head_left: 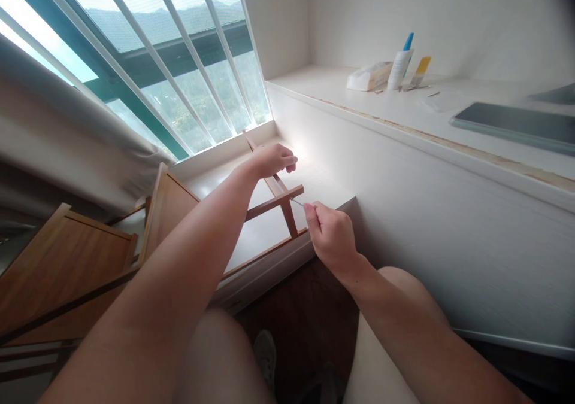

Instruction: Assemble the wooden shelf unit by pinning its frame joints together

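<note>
A brown wooden frame point(288, 215) of slim bars lies on the white sill in front of me. My right hand point(331, 231) is closed round a thin metal rod-like tool point(297, 202). The tool's far end meets the frame near the joint of two bars, and its grip end is hidden in my fist. Over the upper bar hangs my left hand point(275, 160), its fingers curled together. Whatever those fingers may hold is too small or hidden to make out.
Slatted wooden panels point(99, 248) stand at the left by a grey curtain point(67, 99). On the white ledge point(323, 84) at right are a tissue pack point(369, 76), a white bottle with a blue top point(399, 69), a yellow-ended item point(422, 69) and a dark flat device point(516, 125). A barred window point(166, 63) is ahead.
</note>
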A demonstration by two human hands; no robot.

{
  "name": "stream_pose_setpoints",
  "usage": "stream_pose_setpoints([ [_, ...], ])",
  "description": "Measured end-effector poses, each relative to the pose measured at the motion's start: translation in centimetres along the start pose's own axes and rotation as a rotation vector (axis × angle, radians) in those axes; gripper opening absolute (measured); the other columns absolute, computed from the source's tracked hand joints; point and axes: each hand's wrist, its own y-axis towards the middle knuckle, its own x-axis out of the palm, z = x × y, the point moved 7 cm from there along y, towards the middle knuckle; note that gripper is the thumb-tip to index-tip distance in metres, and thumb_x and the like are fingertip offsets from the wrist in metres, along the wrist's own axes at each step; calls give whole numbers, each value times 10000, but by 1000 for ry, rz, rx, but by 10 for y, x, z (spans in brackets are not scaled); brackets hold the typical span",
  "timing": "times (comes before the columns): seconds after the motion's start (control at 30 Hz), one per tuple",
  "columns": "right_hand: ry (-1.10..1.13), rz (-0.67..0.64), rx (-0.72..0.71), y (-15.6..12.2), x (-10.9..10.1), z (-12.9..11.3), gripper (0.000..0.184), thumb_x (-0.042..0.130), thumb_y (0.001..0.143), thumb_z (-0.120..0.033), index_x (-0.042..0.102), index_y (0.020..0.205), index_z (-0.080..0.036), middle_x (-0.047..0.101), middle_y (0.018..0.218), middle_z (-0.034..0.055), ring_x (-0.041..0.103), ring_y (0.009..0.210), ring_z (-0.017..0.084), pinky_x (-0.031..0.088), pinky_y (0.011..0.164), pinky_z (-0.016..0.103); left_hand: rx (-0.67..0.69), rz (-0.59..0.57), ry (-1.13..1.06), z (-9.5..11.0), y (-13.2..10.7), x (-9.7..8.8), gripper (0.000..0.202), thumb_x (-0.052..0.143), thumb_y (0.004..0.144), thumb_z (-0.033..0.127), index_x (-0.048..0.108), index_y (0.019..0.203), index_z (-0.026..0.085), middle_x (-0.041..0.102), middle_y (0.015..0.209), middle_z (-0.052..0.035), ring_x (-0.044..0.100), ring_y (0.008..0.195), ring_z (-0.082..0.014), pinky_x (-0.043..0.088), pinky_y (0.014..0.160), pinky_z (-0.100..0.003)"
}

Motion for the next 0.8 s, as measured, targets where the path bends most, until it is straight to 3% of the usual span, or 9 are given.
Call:
stream_pose_setpoints([
  [0.23,-163,6,-94,-1,-2,-6,404,412,1030,-345,479,659,-200,518,579,9,405,540,134,217,562,310,3,-5,-2,-1,0,1,370,485,860,484,755,772,248,755,867,3,615,756,-164,398,690,-299],
  [0.37,-111,11,-33,-1,0,-2,409,414,1022,-331,479,639,-203,494,542,2,376,505,129,213,562,316,8,-7,-5,-1,1,1,374,483,859,489,754,772,246,755,870,1,617,759,-166,401,691,-296],
  [0.57,76,-10,90,-2,7,-1,451,386,1014,-337,362,579,-222,429,506,-7,325,483,127,232,557,315,5,-6,-2,0,1,0,370,487,858,490,756,776,250,757,867,6,613,753,-164,399,692,-291],
  [0.8,298,-48,265,-4,12,3,503,383,1009,-436,375,548,-234,433,478,5,417,470,143,300,512,293,5,-9,5,0,1,1,369,485,860,478,756,782,241,756,871,2,612,755,-161,399,688,-287],
])
